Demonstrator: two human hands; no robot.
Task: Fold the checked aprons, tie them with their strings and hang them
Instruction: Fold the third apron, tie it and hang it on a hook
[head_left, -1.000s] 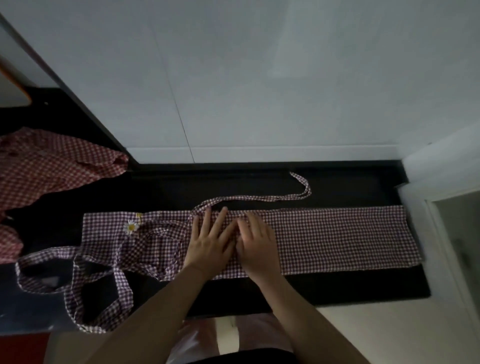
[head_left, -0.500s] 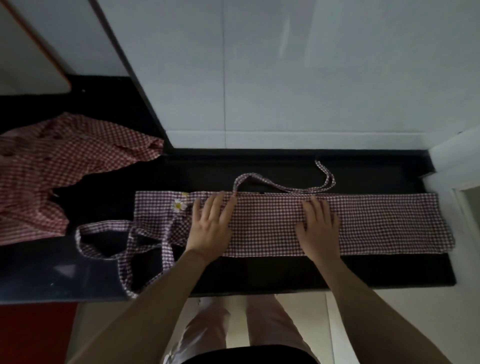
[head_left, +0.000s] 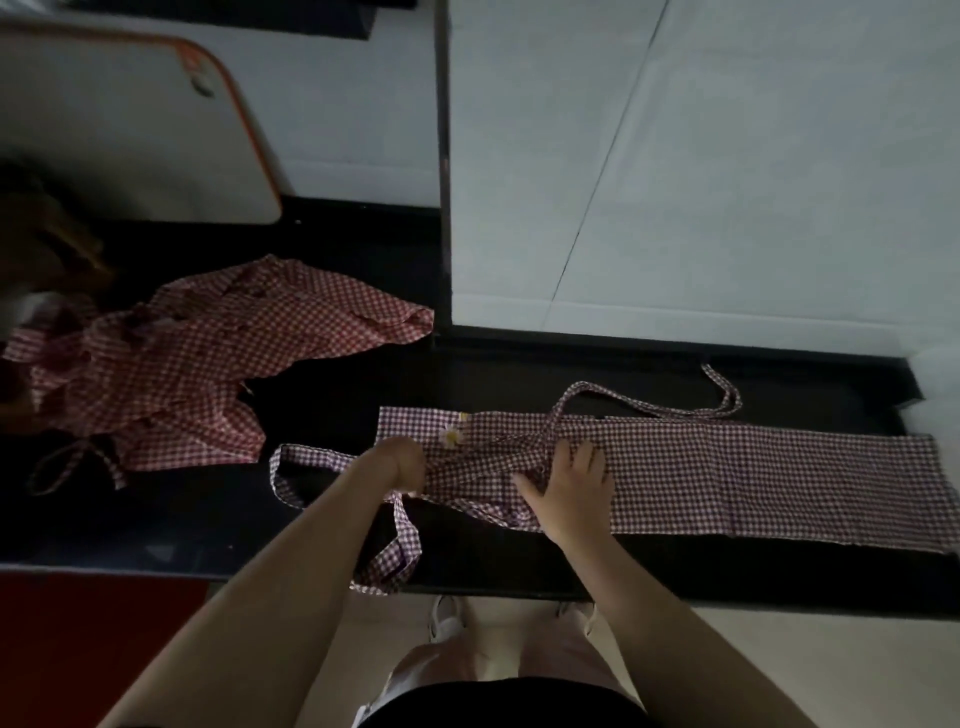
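A: Where's the apron (head_left: 727, 483)?
B: Folded into a long strip on the black counter (head_left: 519, 374), running left to right.
A: Hands?
B: Right hand (head_left: 574, 491) presses flat, fingers spread. Left hand (head_left: 402, 462) curls onto the strip's left end.
A: Any writing?
B: None legible, only a daisy (head_left: 451, 435).

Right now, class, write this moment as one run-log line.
apron: folded into strip on counter | left hand: gripping its left end | right hand: flat on it | second apron: unfolded, left
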